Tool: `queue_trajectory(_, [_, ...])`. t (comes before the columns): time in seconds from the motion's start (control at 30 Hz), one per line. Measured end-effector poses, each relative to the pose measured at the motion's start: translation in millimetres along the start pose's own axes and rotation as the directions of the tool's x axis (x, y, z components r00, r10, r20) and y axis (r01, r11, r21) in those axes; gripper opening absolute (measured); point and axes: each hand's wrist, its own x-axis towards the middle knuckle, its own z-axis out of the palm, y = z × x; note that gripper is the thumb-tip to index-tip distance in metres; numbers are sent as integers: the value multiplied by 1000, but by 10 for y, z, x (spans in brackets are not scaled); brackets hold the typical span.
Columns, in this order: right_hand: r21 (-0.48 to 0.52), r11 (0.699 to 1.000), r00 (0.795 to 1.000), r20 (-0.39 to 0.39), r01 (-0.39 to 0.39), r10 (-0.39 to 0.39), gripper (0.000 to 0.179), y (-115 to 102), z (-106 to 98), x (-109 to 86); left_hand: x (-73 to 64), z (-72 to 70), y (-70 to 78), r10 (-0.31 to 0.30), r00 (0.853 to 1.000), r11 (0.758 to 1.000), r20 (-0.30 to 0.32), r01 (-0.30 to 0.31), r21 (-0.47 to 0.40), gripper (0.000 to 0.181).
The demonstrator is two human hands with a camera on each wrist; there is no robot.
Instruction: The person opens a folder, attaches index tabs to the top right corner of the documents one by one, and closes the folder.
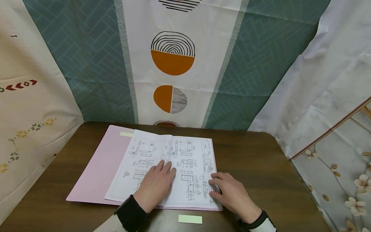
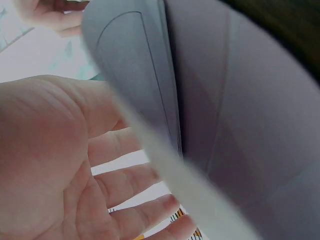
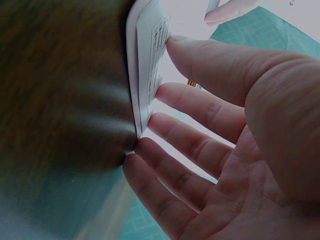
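Note:
A booklet of technical drawings (image 1: 197,167) lies spread on the table, with its pink cover (image 1: 101,170) showing at the left. My left hand (image 1: 157,182) rests on the pages near the centre fold, fingers extended. At the right edge of the right-hand page, my right hand (image 1: 230,193) touches the paper with its fingertips. In the right wrist view, the fingers (image 3: 190,140) of that hand are spread along the page edges, some reaching the table. Neither hand grips anything. The left wrist view shows the left palm (image 2: 40,160) beside a blurred page edge.
A pale green sticky strip (image 1: 190,219) lies on the brown table (image 1: 246,151) in front of the booklet. Another green strip (image 1: 126,134) is on the pink cover's upper edge. Patterned cloth (image 1: 179,19) hangs behind the table, and more cloth hangs at both sides.

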Motion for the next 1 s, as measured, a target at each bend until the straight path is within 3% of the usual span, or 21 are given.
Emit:
queue_trajectory(0.17, [4, 1000, 1000, 6, -5, 5, 38, 4, 5, -6, -14, -4, -7, -44, 998, 998, 41, 45, -34, 36])
queue_trajectory(0.8, [-10, 1000, 1000, 10, 8, -8, 44, -11, 3, 71, 31, 14, -89, -54, 998, 998, 26, 55, -44, 42])
queue_trajectory(1.0, [-7, 1000, 1000, 18, 2, -2, 44, -3, 7, 73, 25, 16, -66, -49, 999, 998, -5, 48, -30, 39])
